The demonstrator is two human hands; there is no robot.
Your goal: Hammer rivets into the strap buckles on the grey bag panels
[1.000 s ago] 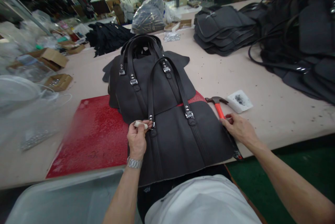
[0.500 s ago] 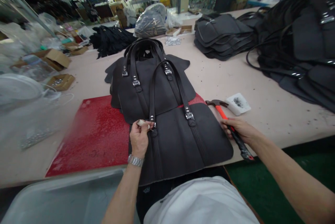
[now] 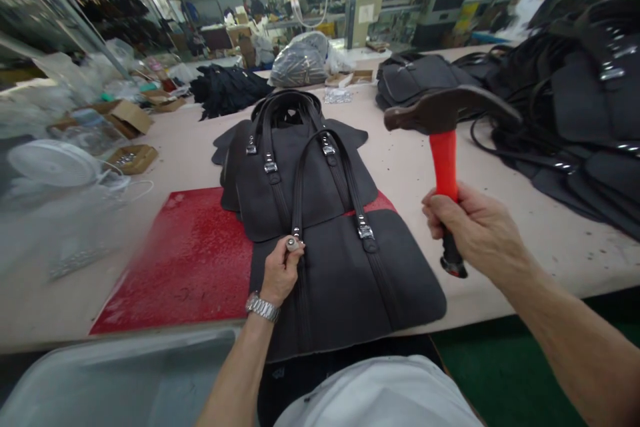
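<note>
My right hand [image 3: 467,227] is closed round the red and black handle of a claw hammer [image 3: 444,160], held upright above the table to the right of the leather. The fingers of my left hand [image 3: 281,270] pinch a small pale tool [image 3: 291,244] with a metal end, upright at the buckle of the left strap. Under it lies the front dark leather panel [image 3: 340,280], with a looped handle and a second buckle [image 3: 366,232]. Whatever the tool's lower tip touches is hidden by my fingers. More leather panels with handles [image 3: 310,174] are stacked behind.
A red mat [image 3: 185,260] lies partly under the panels. Dark bags are piled at the right [image 3: 580,100]. On the left are a white fan [image 3: 55,162], a small cardboard tray [image 3: 133,159] and plastic bags. A grey bin [image 3: 130,380] stands below the table edge.
My right hand has lifted the hammer off the table, head up. My left hand has turned the pale tool from lying sideways to upright at the buckle. The view has tilted up slightly.
</note>
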